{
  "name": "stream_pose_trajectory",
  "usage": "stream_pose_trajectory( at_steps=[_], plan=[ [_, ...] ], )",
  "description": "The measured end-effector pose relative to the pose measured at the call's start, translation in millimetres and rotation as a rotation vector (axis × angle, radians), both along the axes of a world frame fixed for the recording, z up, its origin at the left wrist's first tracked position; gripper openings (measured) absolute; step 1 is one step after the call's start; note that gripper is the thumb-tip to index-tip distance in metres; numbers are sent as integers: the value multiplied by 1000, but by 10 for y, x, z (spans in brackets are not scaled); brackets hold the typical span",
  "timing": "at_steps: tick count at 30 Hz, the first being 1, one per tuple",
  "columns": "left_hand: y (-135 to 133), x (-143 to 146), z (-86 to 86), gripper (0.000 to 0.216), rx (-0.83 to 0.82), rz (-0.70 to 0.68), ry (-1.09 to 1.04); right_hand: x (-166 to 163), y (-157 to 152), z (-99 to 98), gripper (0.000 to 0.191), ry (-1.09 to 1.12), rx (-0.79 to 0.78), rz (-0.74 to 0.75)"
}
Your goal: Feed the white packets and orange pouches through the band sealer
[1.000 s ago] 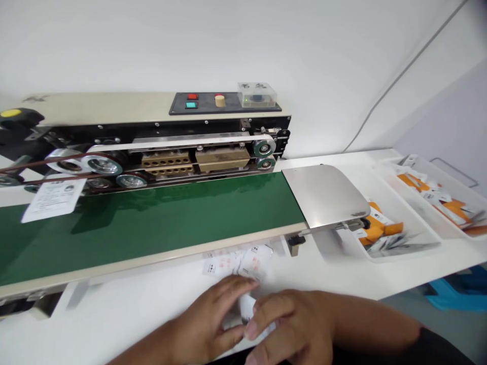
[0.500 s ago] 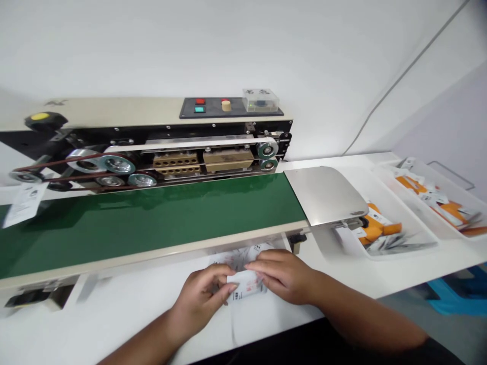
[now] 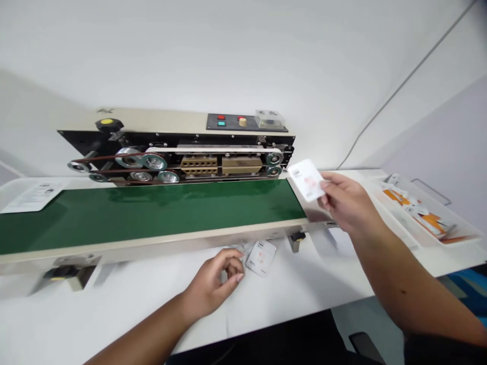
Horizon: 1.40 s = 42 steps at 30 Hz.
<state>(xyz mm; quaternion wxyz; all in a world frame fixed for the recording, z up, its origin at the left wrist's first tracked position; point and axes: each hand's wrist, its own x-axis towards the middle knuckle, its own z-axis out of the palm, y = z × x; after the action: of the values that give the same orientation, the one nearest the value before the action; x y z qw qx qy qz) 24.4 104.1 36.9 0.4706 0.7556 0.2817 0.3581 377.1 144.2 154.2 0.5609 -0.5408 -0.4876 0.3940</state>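
My right hand point(image 3: 342, 200) is raised at the right end of the green conveyor belt point(image 3: 152, 210) and pinches a small white packet point(image 3: 307, 180) by its edge. The packet hangs just in front of the band sealer's point(image 3: 182, 147) entry rollers. My left hand point(image 3: 213, 281) rests on the white table, fingers curled, touching a small pile of white packets point(image 3: 261, 256) in front of the belt's frame. I cannot make out whether its fingers grip one of them.
A sealed packet point(image 3: 32, 195) lies past the belt's far left end. A white tray point(image 3: 437, 238) with orange and white packets stands at the right. A grey cable runs up the wall. The table edge is close to me.
My right hand lifted one packet from the pile up and right to the belt's entry end. My left hand stayed at the pile. The earlier packet left the belt at the left.
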Motion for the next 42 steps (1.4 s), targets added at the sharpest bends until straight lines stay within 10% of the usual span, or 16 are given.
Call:
stream_pose_trajectory(
  at_steps=[14,20,23,26,33,42],
  plan=[
    [29,4,-17,22,105,-35,64,-159,533,53,43,6,-213,180],
    [35,-8,21,14,252,-30,168,-340,-48,-147,37,-677,425,-181],
    [51,-13,19,10,291,-25,176,-518,-349,-360,37,-946,653,403],
    [68,-15,15,11,310,-10,173,-716,-441,-606,52,-1083,558,953],
    [97,-9,15,7,323,-6,189,-856,-357,-1065,73,-1077,320,987],
    [127,-20,8,17,280,-36,165,-888,-352,-1081,30,-749,607,1032]
  ],
)
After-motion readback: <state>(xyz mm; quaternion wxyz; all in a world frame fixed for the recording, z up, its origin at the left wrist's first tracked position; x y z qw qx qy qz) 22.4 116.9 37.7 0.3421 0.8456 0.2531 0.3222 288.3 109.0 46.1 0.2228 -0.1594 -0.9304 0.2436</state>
